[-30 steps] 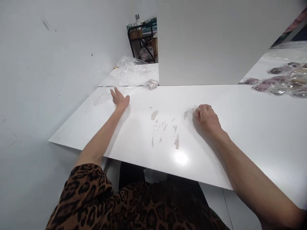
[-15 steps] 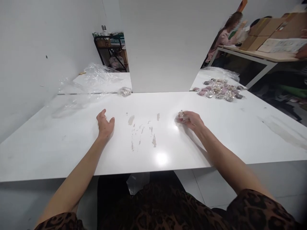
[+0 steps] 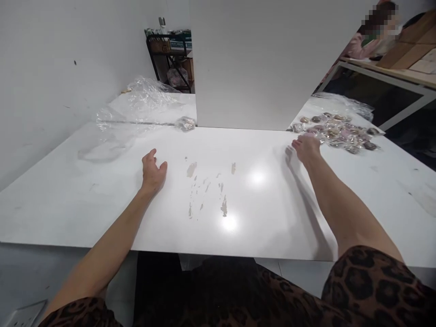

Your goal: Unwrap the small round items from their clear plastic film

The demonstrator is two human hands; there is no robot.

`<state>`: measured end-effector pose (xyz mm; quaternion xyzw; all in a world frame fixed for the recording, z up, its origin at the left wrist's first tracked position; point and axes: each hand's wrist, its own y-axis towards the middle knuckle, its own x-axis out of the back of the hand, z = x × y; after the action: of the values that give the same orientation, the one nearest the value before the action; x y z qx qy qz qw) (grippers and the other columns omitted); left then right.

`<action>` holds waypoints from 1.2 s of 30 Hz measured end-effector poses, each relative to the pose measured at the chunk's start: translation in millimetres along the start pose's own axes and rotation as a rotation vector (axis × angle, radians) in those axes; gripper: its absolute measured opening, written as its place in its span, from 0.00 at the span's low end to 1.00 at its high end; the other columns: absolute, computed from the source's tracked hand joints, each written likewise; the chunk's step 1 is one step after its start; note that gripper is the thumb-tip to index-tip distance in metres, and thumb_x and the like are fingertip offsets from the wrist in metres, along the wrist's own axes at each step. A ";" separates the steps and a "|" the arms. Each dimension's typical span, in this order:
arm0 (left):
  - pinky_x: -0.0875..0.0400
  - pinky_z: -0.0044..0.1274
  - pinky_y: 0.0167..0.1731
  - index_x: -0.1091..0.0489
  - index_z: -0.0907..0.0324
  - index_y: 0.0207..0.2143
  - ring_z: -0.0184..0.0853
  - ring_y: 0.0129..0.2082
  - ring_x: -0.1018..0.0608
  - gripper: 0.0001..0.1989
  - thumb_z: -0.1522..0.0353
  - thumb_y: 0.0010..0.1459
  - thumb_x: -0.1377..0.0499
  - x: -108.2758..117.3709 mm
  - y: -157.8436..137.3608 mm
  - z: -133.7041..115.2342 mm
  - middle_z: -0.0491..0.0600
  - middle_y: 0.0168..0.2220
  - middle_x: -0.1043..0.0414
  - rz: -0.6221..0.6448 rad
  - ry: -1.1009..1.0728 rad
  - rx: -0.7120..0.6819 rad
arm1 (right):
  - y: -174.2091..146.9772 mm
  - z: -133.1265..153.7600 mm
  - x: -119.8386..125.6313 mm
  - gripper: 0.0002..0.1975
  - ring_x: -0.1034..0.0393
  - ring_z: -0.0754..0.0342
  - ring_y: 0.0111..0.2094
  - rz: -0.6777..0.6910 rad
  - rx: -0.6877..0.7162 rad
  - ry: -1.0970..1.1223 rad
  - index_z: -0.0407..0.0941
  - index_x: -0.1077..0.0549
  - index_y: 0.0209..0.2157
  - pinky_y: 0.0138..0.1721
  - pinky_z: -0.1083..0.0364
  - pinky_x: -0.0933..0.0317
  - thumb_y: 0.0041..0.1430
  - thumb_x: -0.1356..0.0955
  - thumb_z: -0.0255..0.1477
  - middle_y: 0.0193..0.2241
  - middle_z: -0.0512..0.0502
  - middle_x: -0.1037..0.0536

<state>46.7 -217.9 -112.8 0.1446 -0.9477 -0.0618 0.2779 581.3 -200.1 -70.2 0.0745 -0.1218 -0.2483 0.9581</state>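
My left hand (image 3: pixel 154 170) rests by its edge on the white table (image 3: pixel 211 236), left of some grey worn marks. It holds nothing, with thumb and fingers apart. On the right, my right hand (image 3: pixel 307 149) is at the near left edge of a pile of small sweets in clear wrappers (image 3: pixel 340 131), some pink, some brown or pale. Its fingers point left and look loose, and I see no packet in them. Part of the pile is hidden behind this hand.
One clear wrapped packet (image 3: pixel 185 123) lies by the upright white panel (image 3: pixel 245 63). Crumpled clear plastic (image 3: pixel 146 97) spreads at the back left, and more plastic film (image 3: pixel 347 104) lies behind the pile. A person (image 3: pixel 368 41) sits at another table at the back right.
My right hand has moved right and away from me to the pile. The wrapped packet it held is no longer seen in its fingers. My left hand stays in place; the view has shifted.
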 end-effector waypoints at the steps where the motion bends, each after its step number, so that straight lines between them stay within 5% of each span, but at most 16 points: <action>1: 0.32 0.42 0.68 0.38 0.54 0.68 0.54 0.66 0.30 0.39 0.69 0.54 0.36 -0.5 0.0 0.0 0.60 0.69 0.44 0.011 -0.001 -0.008 | -16.4 -6.5 -6.1 0.22 0.38 0.54 0.27 -0.059 -0.046 0.018 0.51 0.47 0.26 0.36 0.48 0.31 0.50 0.27 0.33 0.21 0.56 0.43; 3: 0.33 0.42 0.68 0.38 0.54 0.68 0.54 0.66 0.31 0.39 0.70 0.54 0.36 -1.8 0.5 0.5 0.60 0.69 0.44 0.028 -0.011 -0.020 | -50.2 -13.0 -17.2 0.18 0.33 0.53 0.28 -0.150 -0.180 0.097 0.49 0.40 0.27 0.35 0.49 0.29 0.44 0.25 0.28 0.23 0.53 0.36; 6: 0.35 0.42 0.69 0.38 0.54 0.69 0.54 0.67 0.31 0.39 0.71 0.54 0.36 -4.2 2.2 2.0 0.60 0.69 0.44 0.047 -0.020 -0.030 | -88.8 -7.2 -32.8 0.14 0.27 0.54 0.29 -0.090 -0.254 0.142 0.46 0.31 0.30 0.36 0.51 0.27 0.42 0.25 0.26 0.28 0.49 0.27; 10: 0.40 0.41 0.72 0.39 0.58 0.69 0.52 0.68 0.32 0.38 0.73 0.55 0.37 -7.8 3.4 2.8 0.61 0.69 0.44 0.051 -0.021 -0.039 | -97.5 13.4 -67.3 0.14 0.26 0.55 0.32 0.148 -0.102 0.055 0.45 0.25 0.36 0.40 0.51 0.28 0.46 0.25 0.33 0.33 0.49 0.24; 17: 0.41 0.43 0.73 0.41 0.62 0.70 0.52 0.68 0.31 0.37 0.76 0.58 0.39 -10.8 5.6 5.4 0.65 0.69 0.44 0.077 -0.013 -0.053 | -59.4 52.6 -212.9 0.24 0.27 0.43 0.50 0.456 0.264 -0.326 0.44 0.26 0.48 0.54 0.43 0.32 0.55 0.28 0.46 0.50 0.37 0.22; 20: 0.39 0.44 0.71 0.41 0.60 0.71 0.52 0.66 0.30 0.36 0.75 0.60 0.41 -10.9 7.6 9.5 0.65 0.69 0.44 0.096 0.009 -0.091 | -49.9 63.3 -271.8 0.42 0.33 0.35 0.62 0.605 0.220 -0.404 0.42 0.32 0.61 0.61 0.39 0.36 0.50 0.24 0.50 0.62 0.30 0.29; 23: 0.37 0.45 0.69 0.42 0.57 0.71 0.49 0.64 0.29 0.35 0.76 0.62 0.43 -12.1 10.3 13.9 0.62 0.68 0.42 0.070 0.061 -0.133 | -46.1 63.5 -303.8 0.51 0.38 0.31 0.67 0.765 0.124 -0.448 0.45 0.34 0.65 0.65 0.36 0.40 0.43 0.20 0.50 0.66 0.30 0.33; 27: 0.36 0.46 0.68 0.44 0.56 0.72 0.49 0.66 0.30 0.34 0.76 0.64 0.45 -16.4 12.0 15.1 0.63 0.70 0.43 0.069 0.181 -0.232 | -56.3 54.6 -302.7 0.48 0.30 0.34 0.60 0.734 0.075 -0.357 0.47 0.28 0.57 0.64 0.38 0.36 0.35 0.17 0.48 0.57 0.36 0.25; 31: 0.35 0.45 0.65 0.40 0.58 0.70 0.49 0.65 0.29 0.33 0.78 0.64 0.47 -18.0 10.4 9.4 0.63 0.69 0.41 0.071 0.217 -0.329 | -91.0 51.2 -264.0 0.46 0.21 0.44 0.43 0.601 -0.124 -0.046 0.47 0.27 0.49 0.50 0.45 0.25 0.25 0.13 0.41 0.40 0.47 0.20; 36: 0.31 0.36 0.61 0.31 0.60 0.63 0.43 0.58 0.25 0.22 0.71 0.67 0.45 -21.0 -9.4 -7.0 0.60 0.58 0.29 0.093 -0.006 -0.530 | -146.1 53.5 -200.9 0.33 0.20 0.55 0.36 0.534 -0.209 0.345 0.51 0.24 0.46 0.41 0.56 0.24 0.36 0.14 0.40 0.36 0.53 0.18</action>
<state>69.6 -220.6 -119.4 0.0227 -0.9049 -0.2954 0.3057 329.8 -231.7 -87.9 -0.0178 0.0532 0.0168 0.9983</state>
